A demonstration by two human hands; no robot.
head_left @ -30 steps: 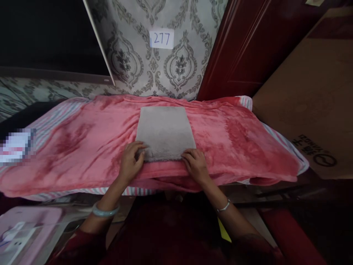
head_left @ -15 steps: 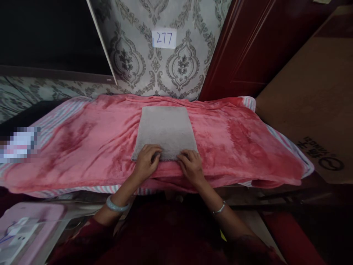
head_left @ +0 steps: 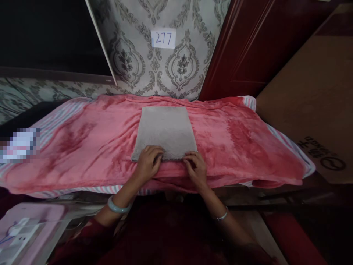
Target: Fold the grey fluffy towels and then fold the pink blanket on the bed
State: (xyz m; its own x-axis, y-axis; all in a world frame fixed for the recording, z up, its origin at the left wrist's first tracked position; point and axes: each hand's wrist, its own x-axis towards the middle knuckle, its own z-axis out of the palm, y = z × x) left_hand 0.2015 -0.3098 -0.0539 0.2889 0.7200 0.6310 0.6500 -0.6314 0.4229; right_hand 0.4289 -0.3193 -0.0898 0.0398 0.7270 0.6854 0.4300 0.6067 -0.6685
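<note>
A flat, roughly square grey plush cloth (head_left: 167,127) lies on a pink blanket (head_left: 110,140). My left hand (head_left: 149,160) is at the cloth's near edge, left of its middle, with thumb and fingers closed on the edge. At the right part of the same edge, my right hand (head_left: 196,167) pinches the cloth near its corner. The fingertips partly hide the edge. Smooth and unfolded on top, the cloth has its far edge free of both hands.
The pink blanket with striped borders covers the table. Behind it are a patterned wall with a "277" paper (head_left: 163,38) and a dark screen (head_left: 52,40). A cardboard box (head_left: 311,99) stands at right, and a pink plastic item (head_left: 52,213) is at lower left.
My right hand has slid right along the cloth's near edge toward the corner. My left hand has shifted very slightly right. The cloth lies in the same place.
</note>
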